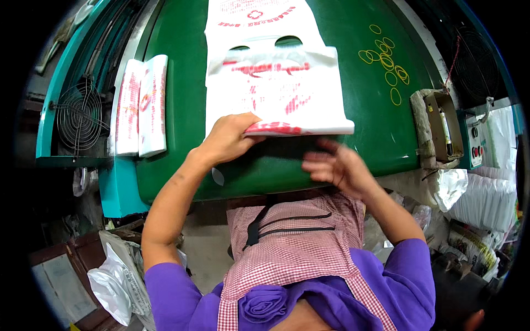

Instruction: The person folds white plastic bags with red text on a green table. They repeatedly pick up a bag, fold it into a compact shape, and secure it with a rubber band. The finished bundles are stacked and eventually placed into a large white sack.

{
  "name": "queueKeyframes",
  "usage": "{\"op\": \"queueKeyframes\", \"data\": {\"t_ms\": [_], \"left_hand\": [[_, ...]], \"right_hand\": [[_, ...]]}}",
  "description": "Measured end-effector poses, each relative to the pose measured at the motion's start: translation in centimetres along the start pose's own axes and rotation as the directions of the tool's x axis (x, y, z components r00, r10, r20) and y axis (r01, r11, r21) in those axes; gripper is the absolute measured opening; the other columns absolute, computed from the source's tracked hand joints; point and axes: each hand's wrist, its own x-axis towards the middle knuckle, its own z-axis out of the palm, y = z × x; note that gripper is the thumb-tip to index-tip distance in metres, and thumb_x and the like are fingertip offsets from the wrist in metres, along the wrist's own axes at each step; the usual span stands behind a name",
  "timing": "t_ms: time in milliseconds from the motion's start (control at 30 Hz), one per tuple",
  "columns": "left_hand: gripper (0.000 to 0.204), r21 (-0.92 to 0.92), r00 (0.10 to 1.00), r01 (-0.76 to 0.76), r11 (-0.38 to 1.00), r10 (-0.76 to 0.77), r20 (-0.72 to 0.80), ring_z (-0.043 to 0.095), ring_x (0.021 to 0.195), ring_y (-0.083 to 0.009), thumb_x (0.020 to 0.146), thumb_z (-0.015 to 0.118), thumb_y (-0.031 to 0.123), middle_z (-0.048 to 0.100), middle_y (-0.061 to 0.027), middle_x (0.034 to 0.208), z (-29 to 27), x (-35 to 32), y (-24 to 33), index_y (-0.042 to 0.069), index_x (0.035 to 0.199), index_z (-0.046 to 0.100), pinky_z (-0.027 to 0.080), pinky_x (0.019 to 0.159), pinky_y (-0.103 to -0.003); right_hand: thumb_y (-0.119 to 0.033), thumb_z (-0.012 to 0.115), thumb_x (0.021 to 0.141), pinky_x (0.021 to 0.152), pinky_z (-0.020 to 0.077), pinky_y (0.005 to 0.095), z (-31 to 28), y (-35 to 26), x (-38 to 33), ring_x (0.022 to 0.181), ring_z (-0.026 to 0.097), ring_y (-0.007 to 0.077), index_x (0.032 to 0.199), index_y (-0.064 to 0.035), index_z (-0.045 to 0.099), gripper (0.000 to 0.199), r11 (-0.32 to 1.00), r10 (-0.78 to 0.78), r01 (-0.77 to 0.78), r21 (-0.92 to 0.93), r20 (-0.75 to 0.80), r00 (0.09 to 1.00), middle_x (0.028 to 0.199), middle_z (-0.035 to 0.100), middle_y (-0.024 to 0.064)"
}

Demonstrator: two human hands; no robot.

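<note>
A thick stack of white plastic bags (281, 91) with red print lies on the green machine table (176, 99), handle cut-outs at its far end. My left hand (229, 138) grips the stack's near left corner, fingers curled over the edge. My right hand (334, 164) hovers just below the stack's near edge, fingers spread and blurred, holding nothing. More printed bag film (259, 16) stretches away beyond the stack.
Two folded bundles of bags (141, 105) lie at the table's left edge beside a wire fan guard (80, 116). Yellow rubber bands (386, 60) are scattered at the right. A control box (444, 127) and white bag stacks (486, 198) sit at the right; loose bags (113, 281) lie lower left.
</note>
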Motion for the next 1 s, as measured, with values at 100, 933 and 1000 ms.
{"op": "queueKeyframes", "data": {"t_ms": [100, 933, 1000], "left_hand": [[0.028, -0.185, 0.943, -0.324, 0.928, 0.333, 0.017, 0.048, 0.121, -0.0353, 0.074, 0.066, 0.003, 0.051, -0.0132, 0.131, 0.8, -3.0, -0.5, 0.006, 0.101, 0.062, 0.042, 0.099, -0.040], [0.054, 0.314, 0.954, -0.291, 0.904, 0.251, 0.162, 0.056, 0.108, -0.0373, 0.070, 0.064, 0.012, 0.057, -0.0184, 0.125, 2.4, -5.3, 5.8, 0.006, 0.123, 0.054, 0.046, 0.091, -0.042], [0.053, 0.140, 0.966, -0.220, 0.965, 0.197, 0.166, 0.059, 0.100, -0.0370, 0.074, 0.066, 0.015, 0.061, -0.0188, 0.114, 1.3, -6.3, 4.3, 0.008, 0.126, 0.053, 0.048, 0.086, -0.042]], "right_hand": [[-0.023, 0.047, 0.097, 0.099, 0.0458, 0.0420, -0.3, -3.7, 2.7, 0.119, 0.054, 0.0279, 0.135, 0.0037, 0.036, 0.047, 0.960, -0.275, 0.273, 0.056, 0.024, 0.961, 0.128, 0.053, 0.0186], [-0.037, 0.071, 0.076, 0.105, 0.0350, 0.0464, 4.2, -4.1, -3.3, 0.131, 0.036, 0.0416, 0.121, 0.0003, 0.055, 0.061, -0.639, 0.044, 0.352, -0.684, 0.424, 0.905, 0.133, 0.048, 0.0214], [-0.034, 0.070, 0.078, 0.101, 0.0377, 0.0466, 2.5, -4.8, -2.4, 0.122, 0.043, 0.0405, 0.115, -0.0001, 0.057, 0.052, -0.466, 0.058, 0.390, -0.794, 0.413, 0.909, 0.128, 0.050, 0.0202]]}}
